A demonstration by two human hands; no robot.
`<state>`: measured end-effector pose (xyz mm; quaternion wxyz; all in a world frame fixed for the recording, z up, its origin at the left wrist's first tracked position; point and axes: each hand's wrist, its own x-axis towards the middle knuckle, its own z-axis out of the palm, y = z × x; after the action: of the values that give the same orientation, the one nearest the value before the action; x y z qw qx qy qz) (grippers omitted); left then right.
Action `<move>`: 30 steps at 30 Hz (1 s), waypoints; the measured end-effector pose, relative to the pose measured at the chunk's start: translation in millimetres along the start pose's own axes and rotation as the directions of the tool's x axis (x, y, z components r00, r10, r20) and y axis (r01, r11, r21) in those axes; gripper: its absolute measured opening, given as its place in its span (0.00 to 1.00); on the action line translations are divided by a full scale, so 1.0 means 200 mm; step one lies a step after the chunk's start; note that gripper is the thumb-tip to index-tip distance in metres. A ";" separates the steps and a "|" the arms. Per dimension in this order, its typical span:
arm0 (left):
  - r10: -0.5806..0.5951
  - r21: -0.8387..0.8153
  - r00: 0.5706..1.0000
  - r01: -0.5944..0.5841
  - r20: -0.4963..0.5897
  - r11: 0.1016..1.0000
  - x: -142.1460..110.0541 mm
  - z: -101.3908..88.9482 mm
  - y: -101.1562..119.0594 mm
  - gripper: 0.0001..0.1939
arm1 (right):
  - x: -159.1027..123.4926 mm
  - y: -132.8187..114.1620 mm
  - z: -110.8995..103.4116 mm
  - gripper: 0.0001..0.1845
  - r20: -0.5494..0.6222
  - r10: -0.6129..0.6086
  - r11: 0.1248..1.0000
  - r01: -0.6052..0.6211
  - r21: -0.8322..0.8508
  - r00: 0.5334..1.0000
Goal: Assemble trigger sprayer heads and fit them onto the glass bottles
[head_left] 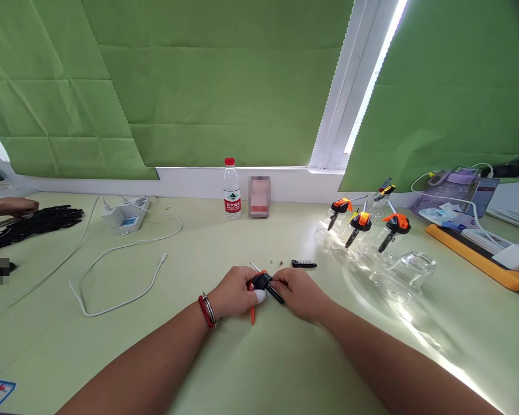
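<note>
One black part [263, 280] sits mid-desk [216, 369], between the two hands, its long axis slanting, the stem pointing down to the right, nearer the person. The left hand [237, 291] grips its head, fingers curled; the right hand [300, 293] pinches its side, nearly closed. One orange stick [253, 314] shows below the left hand. Beyond lie two tiny pieces [281, 263] and one black strip [304, 264]; three black-and-orange tops [360, 221] stand right.

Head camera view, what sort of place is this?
Probably an indoor assembly workspace, judging by the clear glassware, the white power strip and the small black part in hand.
</note>
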<state>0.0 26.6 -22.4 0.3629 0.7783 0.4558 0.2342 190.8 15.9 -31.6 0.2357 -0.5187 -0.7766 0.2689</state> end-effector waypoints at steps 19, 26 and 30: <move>0.223 -0.026 0.863 -0.237 0.453 0.971 -0.09 0.01 0.09 0.04 | 0.06 0.02 0.05 0.09 -0.036 0.219 0.810 -0.161 0.565 0.975; -0.003 -0.092 0.927 0.041 0.376 0.995 -0.06 -0.02 0.03 0.08 | 0.08 0.06 0.05 0.09 0.068 -0.321 0.880 0.325 -0.346 0.944; -0.022 -0.050 0.948 0.040 0.316 0.998 -0.04 -0.04 0.03 0.06 | 0.09 0.06 0.05 0.10 0.126 -0.284 0.833 0.309 -0.459 0.951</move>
<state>-6.7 19.9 -13.5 0.4562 0.7880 0.3976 0.1136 185.5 34.9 -45.2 0.1201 -0.4265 -0.8953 0.0449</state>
